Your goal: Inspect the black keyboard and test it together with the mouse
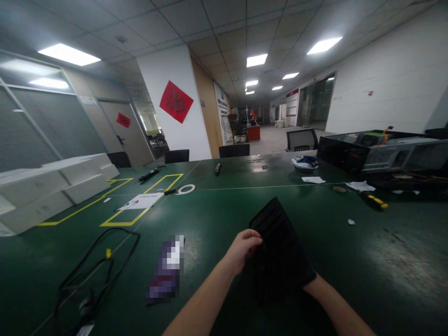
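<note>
Gripping the near left edge of a flat black panel (pixel 280 247), the left hand (pixel 243 247) has its fingers curled over the rim, thumb side toward the camera. The panel is a thin, stiff rectangular sheet with a faint grid of slots or ribs across its dark matte face, tilted so its far corner rises above the green table (pixel 350 261). The right hand (pixel 310 284) is almost wholly hidden under the panel's near right corner; only the wrist and forearm show, so whether its fingers are closed on the panel cannot be told, though the sheet seems to rest on it. The table top is a smooth, slightly glossy mat with scuffed pale patches and yellow tape lines. To the left lie a looped black cable (pixel 94 275) and a blurred purple-and-white object (pixel 166 270). Farther off sit a white ring of tape (pixel 186 189), a yellow-handled screwdriver (pixel 374 200) and an open black computer case (pixel 378 149) of sheet metal.
</note>
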The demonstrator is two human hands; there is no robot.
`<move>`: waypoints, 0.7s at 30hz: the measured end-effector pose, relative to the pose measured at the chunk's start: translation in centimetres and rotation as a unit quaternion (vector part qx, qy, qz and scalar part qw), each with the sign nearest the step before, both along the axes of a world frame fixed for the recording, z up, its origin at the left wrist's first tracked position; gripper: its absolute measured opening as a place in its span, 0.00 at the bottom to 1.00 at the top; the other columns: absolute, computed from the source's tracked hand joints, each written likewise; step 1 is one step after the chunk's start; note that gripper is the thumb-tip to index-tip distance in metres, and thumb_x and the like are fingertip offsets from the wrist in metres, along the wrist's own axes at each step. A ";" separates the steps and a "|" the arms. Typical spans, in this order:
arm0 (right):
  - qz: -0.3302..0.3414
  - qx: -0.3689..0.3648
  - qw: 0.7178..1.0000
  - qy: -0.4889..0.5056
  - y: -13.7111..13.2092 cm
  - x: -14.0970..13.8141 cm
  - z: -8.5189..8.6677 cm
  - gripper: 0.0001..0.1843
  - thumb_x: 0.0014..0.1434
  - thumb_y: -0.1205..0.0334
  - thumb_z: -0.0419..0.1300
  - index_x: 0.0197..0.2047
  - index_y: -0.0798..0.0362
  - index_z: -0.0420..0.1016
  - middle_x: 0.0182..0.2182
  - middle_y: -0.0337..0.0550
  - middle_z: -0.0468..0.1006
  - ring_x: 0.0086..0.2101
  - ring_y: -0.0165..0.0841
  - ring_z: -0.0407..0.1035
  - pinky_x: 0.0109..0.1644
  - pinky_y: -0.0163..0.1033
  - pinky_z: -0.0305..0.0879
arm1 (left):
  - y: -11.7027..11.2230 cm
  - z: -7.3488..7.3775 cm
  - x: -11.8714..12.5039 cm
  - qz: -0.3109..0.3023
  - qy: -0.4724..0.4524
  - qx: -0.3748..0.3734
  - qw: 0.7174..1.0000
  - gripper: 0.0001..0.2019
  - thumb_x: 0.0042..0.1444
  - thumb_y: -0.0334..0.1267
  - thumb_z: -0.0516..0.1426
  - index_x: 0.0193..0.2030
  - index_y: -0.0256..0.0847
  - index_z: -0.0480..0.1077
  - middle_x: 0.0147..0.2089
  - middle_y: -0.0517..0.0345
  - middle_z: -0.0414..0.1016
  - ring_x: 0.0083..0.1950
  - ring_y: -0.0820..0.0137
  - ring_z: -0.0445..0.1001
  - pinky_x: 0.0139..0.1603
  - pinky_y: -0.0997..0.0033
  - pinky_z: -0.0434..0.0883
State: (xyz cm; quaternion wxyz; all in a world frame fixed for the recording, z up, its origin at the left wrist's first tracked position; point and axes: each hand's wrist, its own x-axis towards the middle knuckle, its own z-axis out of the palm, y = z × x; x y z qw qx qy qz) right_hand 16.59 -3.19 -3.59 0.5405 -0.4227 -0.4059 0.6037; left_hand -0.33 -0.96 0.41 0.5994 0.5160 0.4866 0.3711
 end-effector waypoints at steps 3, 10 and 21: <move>-0.010 0.003 1.000 -0.014 0.1 0.4 -0.8 0.15 0.44 0.50 0.62 0.33 0.50 0.76 0.31 0.42 0.78 0.36 0.41 0.71 0.43 0.49 0.66 | -0.2 -0.1 -0.4 -0.058 0.178 0.145 0.972 0.24 0.38 0.34 0.63 0.46 0.39 0.67 0.37 0.58 0.68 0.37 0.71 0.66 0.39 0.72 0.65; -0.011 0.022 0.997 -0.072 0.8 0.1 -2.3 0.19 0.43 0.46 0.61 0.33 0.51 0.75 0.34 0.45 0.78 0.38 0.43 0.70 0.45 0.53 0.65 | 0.3 -0.5 -0.9 -0.116 0.363 0.358 0.852 0.17 0.47 0.45 0.59 0.41 0.37 0.69 0.42 0.51 0.68 0.43 0.64 0.67 0.43 0.68 0.65; 0.111 0.114 0.901 -0.404 0.2 1.2 0.0 0.25 0.51 0.59 0.56 0.54 0.41 0.64 0.55 0.41 0.64 0.59 0.41 0.49 0.62 0.51 0.46 | 8.5 2.6 -10.0 0.159 0.669 0.144 0.711 0.20 0.54 0.51 0.51 0.40 0.34 0.71 0.44 0.42 0.72 0.46 0.59 0.71 0.43 0.66 0.66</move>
